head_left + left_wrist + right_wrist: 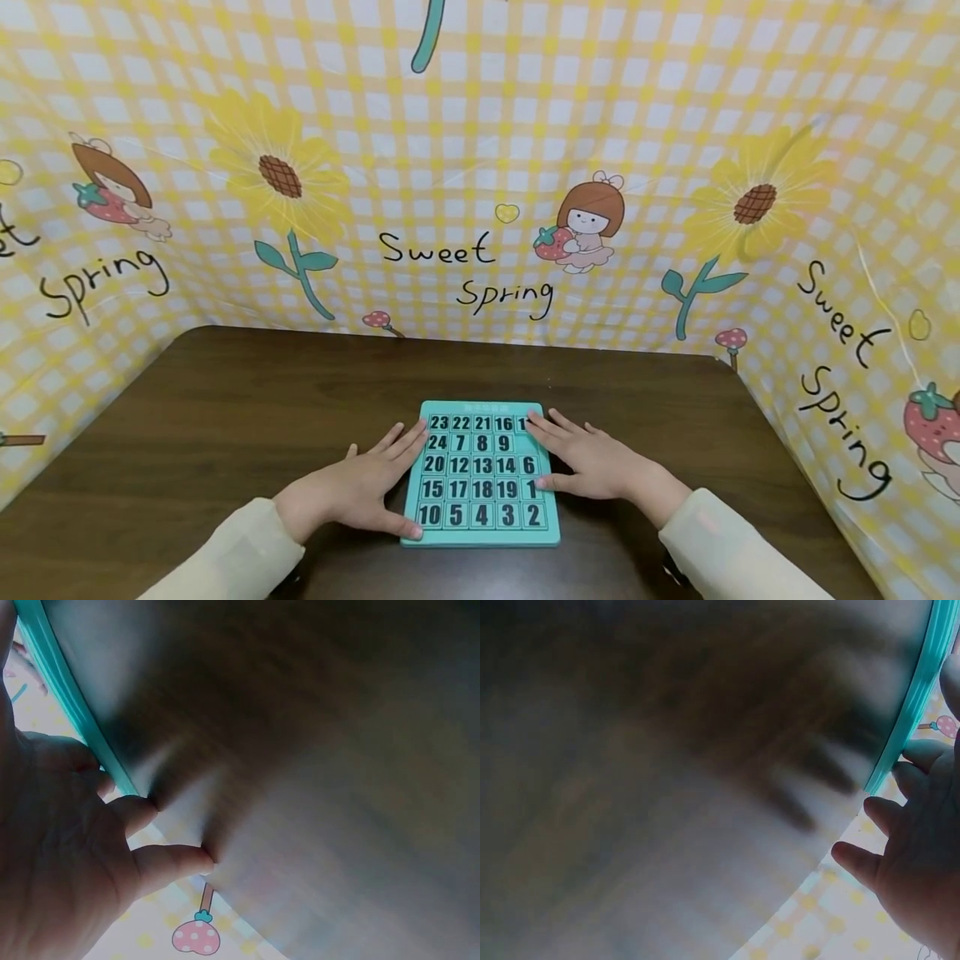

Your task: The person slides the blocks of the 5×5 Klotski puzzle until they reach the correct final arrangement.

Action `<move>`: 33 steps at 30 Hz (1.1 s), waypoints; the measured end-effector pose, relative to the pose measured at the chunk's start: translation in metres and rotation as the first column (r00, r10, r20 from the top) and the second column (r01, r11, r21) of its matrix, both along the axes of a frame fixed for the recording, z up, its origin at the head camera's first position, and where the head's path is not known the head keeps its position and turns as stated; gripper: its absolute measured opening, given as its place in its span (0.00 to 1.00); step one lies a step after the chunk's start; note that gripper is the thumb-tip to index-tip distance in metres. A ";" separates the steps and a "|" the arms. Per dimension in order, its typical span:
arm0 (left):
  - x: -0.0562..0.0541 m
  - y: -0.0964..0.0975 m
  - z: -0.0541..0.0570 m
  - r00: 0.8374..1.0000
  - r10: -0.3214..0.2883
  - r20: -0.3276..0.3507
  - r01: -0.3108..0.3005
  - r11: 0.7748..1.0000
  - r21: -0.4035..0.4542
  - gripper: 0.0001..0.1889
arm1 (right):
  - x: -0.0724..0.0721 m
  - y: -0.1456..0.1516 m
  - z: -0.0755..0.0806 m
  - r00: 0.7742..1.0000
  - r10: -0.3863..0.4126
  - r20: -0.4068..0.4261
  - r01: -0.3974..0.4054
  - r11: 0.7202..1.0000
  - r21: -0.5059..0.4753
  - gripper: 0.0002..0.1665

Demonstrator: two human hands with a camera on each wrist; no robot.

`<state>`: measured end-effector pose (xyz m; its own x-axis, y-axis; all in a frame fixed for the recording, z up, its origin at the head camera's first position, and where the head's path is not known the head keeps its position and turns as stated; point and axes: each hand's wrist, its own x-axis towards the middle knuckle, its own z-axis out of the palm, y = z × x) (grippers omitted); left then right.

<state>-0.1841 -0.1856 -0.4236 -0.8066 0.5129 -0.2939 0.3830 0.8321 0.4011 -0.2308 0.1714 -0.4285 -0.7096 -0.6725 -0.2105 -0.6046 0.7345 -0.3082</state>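
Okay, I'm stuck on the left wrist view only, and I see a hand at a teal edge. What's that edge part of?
Observer: A teal board carrying rows of numbered tiles, as the head view shows.
Operator: Anything touching its other side?
Observer: Yes, the right hand, its fingers partly covering the top-right tile.
Operator: Any gap in the rows?
Observer: One shows, just right of the 9 tile.

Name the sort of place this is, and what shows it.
Probably a makeshift tabletop recording booth: a yellow-checked printed cloth walls in the far edge and sides of a dark wood-look table, and a teal number puzzle lies there between the left hand and right hand.
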 end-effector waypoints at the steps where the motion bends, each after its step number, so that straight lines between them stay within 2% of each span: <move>1: 0.000 0.000 0.000 1.000 -0.004 -0.001 0.004 1.000 0.001 0.64 | 0.000 0.000 0.001 1.000 0.004 -0.003 -0.004 1.000 0.006 0.49; 7: 0.002 -0.002 -0.004 0.999 -0.046 -0.009 0.046 0.999 0.020 0.64 | 0.009 0.004 -0.002 0.996 0.067 -0.059 -0.066 0.998 0.010 0.49; 11: 0.007 -0.003 -0.004 0.995 -0.084 -0.053 0.084 0.996 -0.003 0.64 | 0.024 0.006 0.000 0.984 0.141 -0.108 -0.145 0.989 -0.030 0.48; 17: 0.011 -0.004 -0.008 0.993 -0.110 -0.046 0.110 0.994 -0.002 0.63 | 0.035 0.010 0.002 0.965 0.214 -0.153 -0.222 0.974 -0.038 0.48; 24: 0.013 -0.005 -0.007 0.994 -0.106 -0.001 0.106 0.994 0.034 0.62 | 0.034 0.012 -0.005 0.969 0.225 -0.099 -0.230 0.972 -0.041 0.48; 29: 0.013 -0.005 -0.005 0.994 -0.110 0.005 0.110 0.994 0.025 0.62 | 0.028 0.011 -0.010 0.967 0.217 -0.136 -0.225 0.973 -0.049 0.48; 33: 0.012 -0.005 -0.008 0.994 -0.107 0.001 0.107 0.994 0.026 0.62 | 0.021 0.011 -0.012 0.971 0.200 -0.133 -0.206 0.978 -0.036 0.47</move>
<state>-0.1722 -0.1909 -0.4315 -0.7460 0.6038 -0.2808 0.4684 0.7756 0.4232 -0.2097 0.1822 -0.4405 -0.5761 -0.8124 -0.0899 -0.7760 0.5782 -0.2518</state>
